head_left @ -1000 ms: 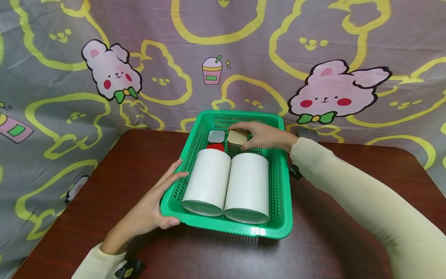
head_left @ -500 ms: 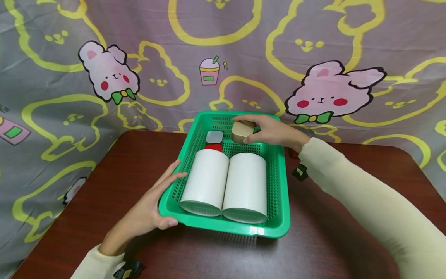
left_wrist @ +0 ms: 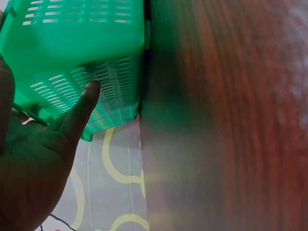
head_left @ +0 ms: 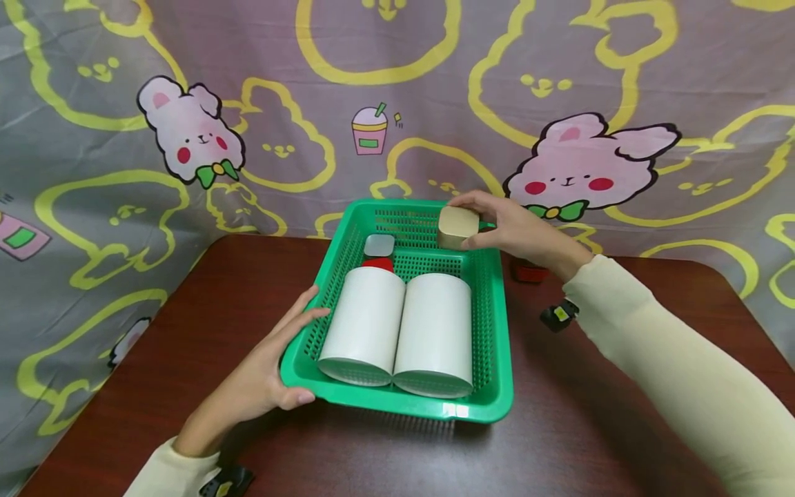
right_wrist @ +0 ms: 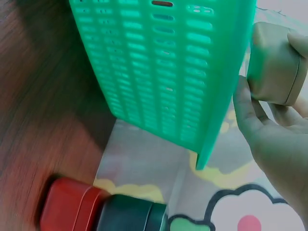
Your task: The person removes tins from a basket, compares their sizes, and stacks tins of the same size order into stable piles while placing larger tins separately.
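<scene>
My right hand (head_left: pixel 509 228) holds a beige-gold lidded tin (head_left: pixel 458 224) by its sides, above the far right corner of a green plastic basket (head_left: pixel 504 345). In the right wrist view the tin (right_wrist: pixel 274 65) sits between thumb and fingers beside the rim. My left hand (head_left: pixel 273 369) clasps the basket's near left corner, some fingers over the rim. One finger (left_wrist: pixel 82 108) lies against the outer wall. Two white cylinders (head_left: pixel 363 324) lie side by side in the front of the basket. Behind them are a silver-topped box (head_left: pixel 379 245) and a partly hidden red thing (head_left: pixel 377 264).
On the dark red wooden table (head_left: pixel 584 386), right of the basket, stand a red tin (right_wrist: pixel 72 204) and a dark green tin (right_wrist: pixel 130 214). The red tin is partly visible in the head view. A patterned curtain (head_left: pixel 298 117) hangs along the table's back.
My right hand has lifted the beige-gold tin from beside the silver-topped box and carried it right, to the basket's far right corner. My left hand stays on the basket.
</scene>
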`<state>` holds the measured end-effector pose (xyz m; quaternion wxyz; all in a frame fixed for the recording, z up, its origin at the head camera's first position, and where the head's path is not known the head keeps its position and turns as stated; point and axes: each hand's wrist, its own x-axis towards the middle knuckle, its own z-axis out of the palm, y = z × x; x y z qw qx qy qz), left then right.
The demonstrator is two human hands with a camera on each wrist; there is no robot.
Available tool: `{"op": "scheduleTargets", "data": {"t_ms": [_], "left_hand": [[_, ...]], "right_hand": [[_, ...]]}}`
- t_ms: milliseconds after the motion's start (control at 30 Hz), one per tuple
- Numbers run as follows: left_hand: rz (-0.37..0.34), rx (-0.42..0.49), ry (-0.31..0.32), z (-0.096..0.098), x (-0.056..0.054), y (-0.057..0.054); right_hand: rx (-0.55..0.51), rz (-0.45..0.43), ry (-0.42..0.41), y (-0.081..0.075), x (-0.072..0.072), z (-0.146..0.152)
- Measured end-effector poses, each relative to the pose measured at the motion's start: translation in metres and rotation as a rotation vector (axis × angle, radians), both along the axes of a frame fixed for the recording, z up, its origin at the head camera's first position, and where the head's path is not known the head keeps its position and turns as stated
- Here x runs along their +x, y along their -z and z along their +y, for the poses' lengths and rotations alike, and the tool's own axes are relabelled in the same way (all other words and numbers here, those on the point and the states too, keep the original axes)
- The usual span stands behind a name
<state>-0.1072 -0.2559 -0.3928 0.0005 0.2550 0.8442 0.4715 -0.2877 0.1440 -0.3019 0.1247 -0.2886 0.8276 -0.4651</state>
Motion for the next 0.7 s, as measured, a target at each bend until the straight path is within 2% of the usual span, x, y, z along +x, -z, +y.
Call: {"op": "scheduleTargets", "data": {"t_ms": [233,433,700], "left_hand": [[0.016,-0.001,-0.002,-0.002,0.001,0.004],[0.023,-0.006,-0.001,-0.002,0.0,0.004],[0.043,-0.013,0.001,-0.002,-0.002,0.004]], "right_hand": [[-0.036,-0.038,0.041,-0.001,0.005,0.022],[0.003,-0.065,0.121,-0.003,0.011,0.044],[0.026,-0.056,0.193,0.0,0.015,0.074]]}}
